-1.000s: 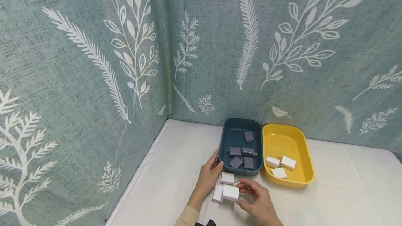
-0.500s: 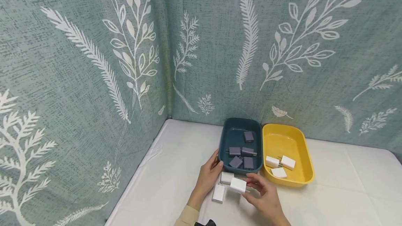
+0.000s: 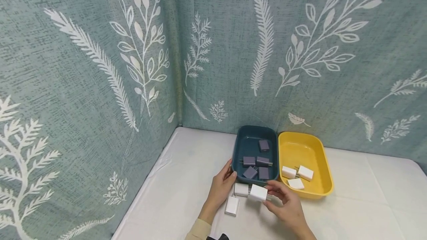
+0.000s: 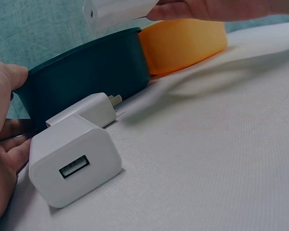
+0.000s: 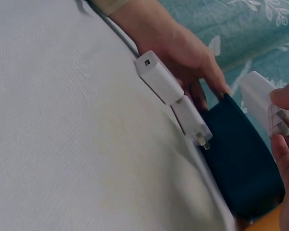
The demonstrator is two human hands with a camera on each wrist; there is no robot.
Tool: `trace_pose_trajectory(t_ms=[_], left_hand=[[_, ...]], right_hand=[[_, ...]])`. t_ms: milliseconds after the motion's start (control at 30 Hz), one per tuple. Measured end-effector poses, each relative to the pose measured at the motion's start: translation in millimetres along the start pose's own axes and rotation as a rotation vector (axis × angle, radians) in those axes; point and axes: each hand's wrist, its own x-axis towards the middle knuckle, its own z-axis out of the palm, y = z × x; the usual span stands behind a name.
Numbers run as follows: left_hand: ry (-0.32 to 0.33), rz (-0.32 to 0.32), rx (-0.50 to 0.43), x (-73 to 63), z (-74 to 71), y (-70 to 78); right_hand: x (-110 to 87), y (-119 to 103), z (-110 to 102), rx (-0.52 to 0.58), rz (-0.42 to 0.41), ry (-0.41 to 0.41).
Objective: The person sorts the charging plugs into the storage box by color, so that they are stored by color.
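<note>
My right hand (image 3: pixel 286 203) pinches a white USB wall charger (image 3: pixel 258 193) near its metal prongs, raised over the table in front of the dark blue bin (image 3: pixel 236 147). In the right wrist view the prongs (image 5: pixel 283 122) show between thumb and fingers. My left hand (image 3: pixel 220 186) grips the near left corner of the blue bin, thumb at the rim (image 4: pixel 82 49) in the left wrist view. Beside that hand, two more white chargers lie on the table: one (image 3: pixel 241 189) against the bin's front and one (image 3: pixel 231 206) nearer, its USB port (image 4: pixel 74 166) facing the left wrist camera.
Several dark purple-grey chargers (image 3: pixel 249 161) lie inside the blue bin. A yellow bin (image 3: pixel 328 169) stands against its right side with three white chargers (image 3: pixel 305 172) at its near end. A white cloth covers the table (image 3: pixel 367 195); patterned curtains (image 3: pixel 213 66) hang behind and left.
The right hand has lifted the white charger away from the other two and carried it right and slightly away from me. The left hand has stayed at the blue bin.
</note>
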Motion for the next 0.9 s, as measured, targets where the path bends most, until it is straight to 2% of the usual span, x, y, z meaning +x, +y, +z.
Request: trace_pose_trajectory(t_ms=[300, 600, 800, 900], left_hand=[[0.001, 0.015, -0.022, 1.1, 0.1, -3.2], [-0.001, 0.011, -0.014, 1.2, 0.5, -2.9], [0.006, 0.002, -0.011, 0.6, 0.7, -2.4], [0.011, -0.001, -0.002, 1.6, 0.5, -2.9]], right_hand=[[0.2, 4, -7, 0.015, -0.169, 0.047], [2.7, 2, -17, -0.039, -0.040, 0.116], [3.8, 4, -21, -0.039, -0.099, 0.129], [3.8, 5, -23, -0.054, -0.103, 0.118]])
